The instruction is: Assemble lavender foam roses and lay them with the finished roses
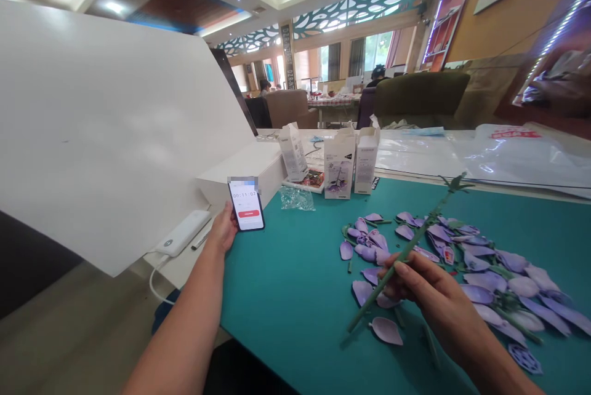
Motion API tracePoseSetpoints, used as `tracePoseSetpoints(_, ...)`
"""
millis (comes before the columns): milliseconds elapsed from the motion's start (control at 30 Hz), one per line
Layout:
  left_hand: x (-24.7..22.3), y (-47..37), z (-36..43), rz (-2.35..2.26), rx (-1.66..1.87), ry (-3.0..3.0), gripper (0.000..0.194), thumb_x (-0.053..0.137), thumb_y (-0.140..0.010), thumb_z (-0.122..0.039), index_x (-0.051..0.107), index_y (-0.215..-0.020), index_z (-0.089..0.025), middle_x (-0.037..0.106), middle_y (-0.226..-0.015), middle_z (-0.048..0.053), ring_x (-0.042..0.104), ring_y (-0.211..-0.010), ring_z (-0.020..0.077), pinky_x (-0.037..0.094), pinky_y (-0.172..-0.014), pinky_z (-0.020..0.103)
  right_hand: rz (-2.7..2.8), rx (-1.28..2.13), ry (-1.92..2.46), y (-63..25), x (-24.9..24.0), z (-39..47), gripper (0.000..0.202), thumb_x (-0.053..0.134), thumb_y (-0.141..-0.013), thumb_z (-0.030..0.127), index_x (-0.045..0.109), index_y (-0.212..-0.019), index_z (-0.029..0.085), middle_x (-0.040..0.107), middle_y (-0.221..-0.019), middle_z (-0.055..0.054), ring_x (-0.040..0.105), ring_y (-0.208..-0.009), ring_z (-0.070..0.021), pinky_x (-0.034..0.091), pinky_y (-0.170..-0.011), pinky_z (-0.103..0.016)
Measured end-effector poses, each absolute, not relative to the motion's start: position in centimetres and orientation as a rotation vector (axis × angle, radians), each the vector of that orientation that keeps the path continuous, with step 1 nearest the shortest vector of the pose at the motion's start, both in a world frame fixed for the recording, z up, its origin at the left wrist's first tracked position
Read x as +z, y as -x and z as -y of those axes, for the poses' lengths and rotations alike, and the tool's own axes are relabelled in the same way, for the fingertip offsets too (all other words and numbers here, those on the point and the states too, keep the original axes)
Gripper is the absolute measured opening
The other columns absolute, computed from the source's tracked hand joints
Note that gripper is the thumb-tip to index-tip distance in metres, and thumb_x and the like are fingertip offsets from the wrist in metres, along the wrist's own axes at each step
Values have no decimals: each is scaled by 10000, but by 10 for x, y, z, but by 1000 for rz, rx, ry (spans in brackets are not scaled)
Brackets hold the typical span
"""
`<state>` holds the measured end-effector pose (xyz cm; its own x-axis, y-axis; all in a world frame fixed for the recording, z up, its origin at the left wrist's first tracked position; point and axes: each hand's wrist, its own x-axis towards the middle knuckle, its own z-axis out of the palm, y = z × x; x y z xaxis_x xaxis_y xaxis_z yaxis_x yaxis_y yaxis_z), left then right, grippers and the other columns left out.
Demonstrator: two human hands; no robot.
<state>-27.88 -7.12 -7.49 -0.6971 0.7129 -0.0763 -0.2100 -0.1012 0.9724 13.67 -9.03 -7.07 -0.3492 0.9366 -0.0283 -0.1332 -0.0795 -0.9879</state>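
Observation:
In my left hand [225, 229] is a smartphone [249, 210], held upright at the left edge of the green mat, its screen showing a running-time display and a red button. My right hand [422, 284] pinches a green plastic flower stem [413, 241], which slants from lower left to upper right and ends in a leafy tip. Beneath and around that hand lie many loose purple petals [482, 281] and green pieces. One single petal [386, 330] rests a little apart, below the stem's lower end.
Several white boxes [339, 167] stand at the mat's back edge, beside crumpled clear plastic [297, 199]. A white power strip [183, 233] with a cable lies left. A big white panel [106, 124] rises there. Clear plastic sheeting [521, 146] covers the back right. People sit farther off.

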Motion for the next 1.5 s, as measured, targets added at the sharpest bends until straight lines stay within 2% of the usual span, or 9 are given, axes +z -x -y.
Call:
tracePoseSetpoints(133,-79,281,71,-1530,1856,-609,332,472,-934,-417,632,-1024,-140,735,-952,115,702,-816,217,569,-753,375,1334,1571,948,-136,-70,90,345,647,-804,513,652,-917,186,610,-729,-22,584,-649,-155,520,-610,-277)
tracePoseSetpoints(267,-82,282,73,-1519,1816,-702,291,669,-797,-351,642,-984,-131,743,-931,109,704,-848,243,564,-800,401,1334,1585,972,-137,-70,90,364,653,-797,519,655,-937,183,628,-761,-35,605,-671,-168,537,-627,-291)
tracePoseSetpoints(400,-83,281,75,-1523,1771,-810,387,773,-648,-273,648,-986,-134,741,-984,99,697,-905,257,546,-862,415,1329,1592,986,-139,-70,90,373,654,-794,524,660,-944,183,642,-758,-43,614,-678,-174,556,-648,-308)
tracePoseSetpoints(700,-95,289,70,-1683,1710,-974,589,842,-530,-298,609,-1049,-147,715,-1076,121,672,-992,295,508,-921,479,1349,1584,978,-140,-71,89,356,644,-806,519,660,-938,189,636,-734,-35,616,-664,-171,558,-629,-298)
tracePoseSetpoints(1033,-104,293,64,-1850,1705,-1050,675,858,-525,-334,567,-1112,-172,697,-1119,122,668,-1001,287,508,-904,459,1336,1577,964,-137,-68,90,366,652,-798,519,660,-936,180,637,-721,-34,615,-647,-165,571,-629,-310)
tracePoseSetpoints(1400,-99,287,66,-1807,1761,-977,606,866,-520,-293,588,-1044,-170,712,-1060,116,676,-963,273,520,-880,427,1377,1535,990,-138,-63,92,376,640,-801,528,665,-930,176,651,-730,-56,627,-657,-191,576,-613,-329)
tracePoseSetpoints(1500,-96,285,67,-1763,1774,-935,492,821,-601,-349,601,-999,-162,717,-1023,111,686,-915,261,530,-856,422,1367,1562,980,-138,-64,92,364,646,-800,522,669,-928,182,650,-728,-50,627,-659,-187,573,-619,-323)
